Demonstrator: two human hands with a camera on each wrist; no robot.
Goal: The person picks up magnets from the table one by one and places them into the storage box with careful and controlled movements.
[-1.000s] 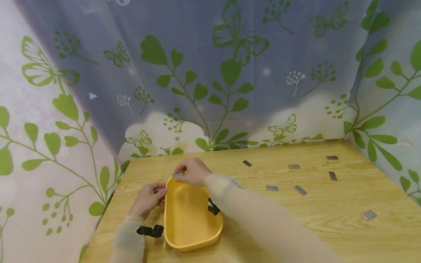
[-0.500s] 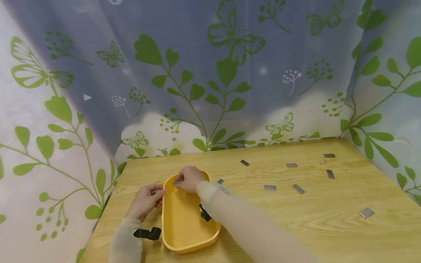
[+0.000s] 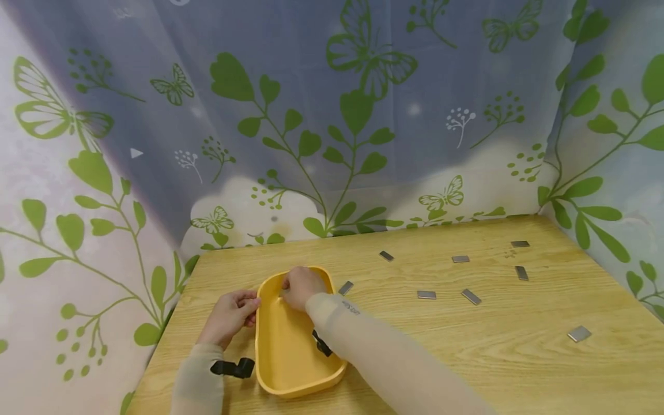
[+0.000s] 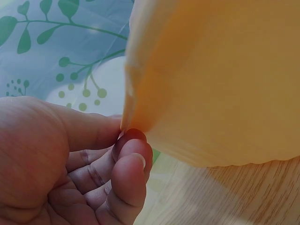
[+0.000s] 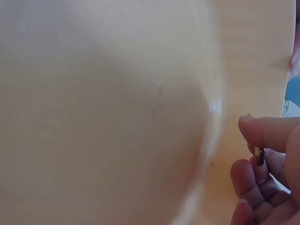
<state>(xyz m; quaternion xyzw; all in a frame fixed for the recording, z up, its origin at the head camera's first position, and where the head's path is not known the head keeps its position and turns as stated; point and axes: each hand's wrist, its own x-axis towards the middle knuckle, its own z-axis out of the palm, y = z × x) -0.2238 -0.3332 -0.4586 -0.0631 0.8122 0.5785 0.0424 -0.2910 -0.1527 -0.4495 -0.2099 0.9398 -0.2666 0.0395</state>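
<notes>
A deep yellow plastic tray (image 3: 295,369) with rounded corners sits at the left of the table. My left hand (image 3: 230,317) pinches its left rim between thumb and fingers; the left wrist view has the thumb (image 4: 96,131) on the rim. Inside the tray's far end, my right hand (image 3: 302,288) is reaching down. It pinches a small, thin, grey metal piece (image 5: 260,155), seen edge-on in the right wrist view and mostly hidden by the fingers in the head view. Just right of the tray lies a similar flat grey rectangular piece (image 3: 346,287), beside the right sleeve.
Several more grey pieces lie scattered across the wooden table (image 3: 498,369), among them one at the back (image 3: 386,256), one in the middle (image 3: 471,297) and one far right (image 3: 578,334). A leaf-patterned curtain (image 3: 363,144) stands behind the table and along both sides.
My right hand has lowered from the tray's far rim down into it, carrying the grey metal piece. A piece beside the tray has come out from behind the right arm. The left hand keeps its hold.
</notes>
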